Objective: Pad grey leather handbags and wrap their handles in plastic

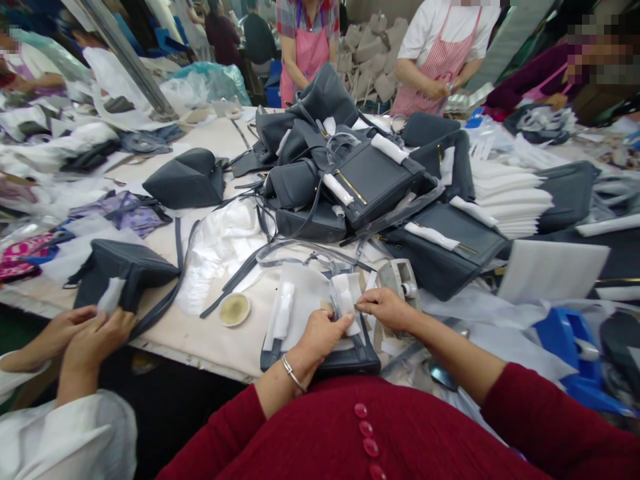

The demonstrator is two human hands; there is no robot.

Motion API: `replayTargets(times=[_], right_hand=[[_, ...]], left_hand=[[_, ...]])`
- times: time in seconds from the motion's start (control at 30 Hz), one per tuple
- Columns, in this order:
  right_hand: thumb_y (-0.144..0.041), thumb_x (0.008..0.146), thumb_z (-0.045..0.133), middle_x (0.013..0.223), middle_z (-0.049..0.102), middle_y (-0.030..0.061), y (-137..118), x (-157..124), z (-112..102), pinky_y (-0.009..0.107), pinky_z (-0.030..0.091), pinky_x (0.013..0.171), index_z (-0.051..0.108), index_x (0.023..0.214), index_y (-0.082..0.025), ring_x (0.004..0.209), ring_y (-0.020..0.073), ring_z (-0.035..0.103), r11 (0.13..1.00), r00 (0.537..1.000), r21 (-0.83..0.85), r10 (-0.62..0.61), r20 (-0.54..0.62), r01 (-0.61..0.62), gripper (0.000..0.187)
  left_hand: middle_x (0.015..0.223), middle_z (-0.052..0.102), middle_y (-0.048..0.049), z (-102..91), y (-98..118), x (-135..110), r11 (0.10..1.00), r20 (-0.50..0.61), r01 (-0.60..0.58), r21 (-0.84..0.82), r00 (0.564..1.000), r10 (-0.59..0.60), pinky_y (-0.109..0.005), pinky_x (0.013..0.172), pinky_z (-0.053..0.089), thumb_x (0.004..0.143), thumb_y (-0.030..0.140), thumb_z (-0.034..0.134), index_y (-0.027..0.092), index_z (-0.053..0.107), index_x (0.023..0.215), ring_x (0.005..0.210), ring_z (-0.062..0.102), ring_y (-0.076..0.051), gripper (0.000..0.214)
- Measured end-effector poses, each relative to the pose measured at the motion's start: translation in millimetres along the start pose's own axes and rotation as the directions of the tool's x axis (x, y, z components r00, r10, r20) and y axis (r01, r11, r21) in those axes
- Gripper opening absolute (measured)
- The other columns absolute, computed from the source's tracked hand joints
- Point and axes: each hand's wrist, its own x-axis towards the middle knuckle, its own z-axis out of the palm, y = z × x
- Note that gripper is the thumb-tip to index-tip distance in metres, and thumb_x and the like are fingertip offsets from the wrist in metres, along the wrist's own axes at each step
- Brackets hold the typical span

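Note:
A dark grey handbag lies in front of me at the table edge, with a white foam sheet on its face. White foam wraps cover two spots on it, a left foam wrap and a right foam wrap. My left hand is closed on the right wrap, its thumb pressed along the foam. Just right of that wrap, my right hand pinches something small at its fingertips, too small to make out. Close behind my right hand stands a tape dispenser.
A heap of dark grey handbags fills the table's middle. A small round dish lies left of my bag. At the left, a co-worker's hands handle another bag. A blue tape dispenser and stacked foam sheets are at the right.

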Motion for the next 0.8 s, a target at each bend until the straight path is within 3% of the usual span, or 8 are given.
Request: replayTargets(times=[0.13,0.27,0.6,0.7,0.8], right_hand=[[-0.036,0.079,0.062,0.071,0.067,0.0025,-1,12,-11,0.026,0.044,0.068,0.073,0.077,-0.014,0.07,0.0155,0.059,0.994,0.985,0.046,-0.107,0.133,0.101,0.024],[-0.043,0.082,0.062,0.072,0.067,0.0032,2,24,-15,0.026,0.045,0.07,0.073,0.076,-0.015,0.07,0.0152,0.059,0.975,0.956,0.073,-0.222,0.192,0.211,0.031],[-0.046,0.088,0.058,0.072,0.065,0.0033,14,31,-11,0.026,0.046,0.071,0.073,0.078,-0.015,0.07,0.014,0.059,0.937,0.914,0.064,-0.35,0.206,0.345,0.036],[-0.042,0.088,0.058,0.073,0.066,0.0037,12,25,-13,0.026,0.046,0.072,0.073,0.078,-0.015,0.071,0.0143,0.06,0.939,0.92,0.024,-0.341,0.194,0.343,0.032],[-0.038,0.085,0.063,0.08,0.068,0.0033,9,8,-16,0.026,0.049,0.07,0.071,0.098,-0.016,0.072,0.0144,0.062,0.971,0.959,0.019,-0.239,0.154,0.239,0.027]], left_hand=[[0.075,0.07,-0.009,2.8,-2,0,0.986,0.028,0.021,-0.165,0.999,-0.017,-0.023,0.055,0.047,0.074,0.044,0.07,0.008,0.07,0.077,0.064,0.062,-0.016,0.037],[0.081,0.071,-0.0075,3.2,-1,0,0.946,0.061,-0.003,-0.325,0.998,0.024,-0.023,0.059,0.05,0.07,0.036,0.074,0.009,0.072,0.086,0.066,0.062,-0.015,0.032],[0.086,0.073,-0.0079,6.9,-8,6,0.917,0.052,-0.006,-0.399,0.998,0.029,-0.023,0.06,0.053,0.067,0.034,0.078,0.01,0.073,0.094,0.069,0.065,-0.017,0.037],[0.084,0.073,-0.0084,7.5,-8,7,0.902,0.068,0.021,-0.431,0.998,0.009,-0.024,0.06,0.054,0.066,0.037,0.079,0.009,0.073,0.095,0.068,0.065,-0.017,0.04],[0.086,0.073,-0.0099,6.8,-5,5,0.865,0.097,0.068,-0.496,0.995,-0.023,-0.028,0.062,0.056,0.065,0.039,0.08,0.008,0.072,0.097,0.07,0.066,-0.019,0.045]])
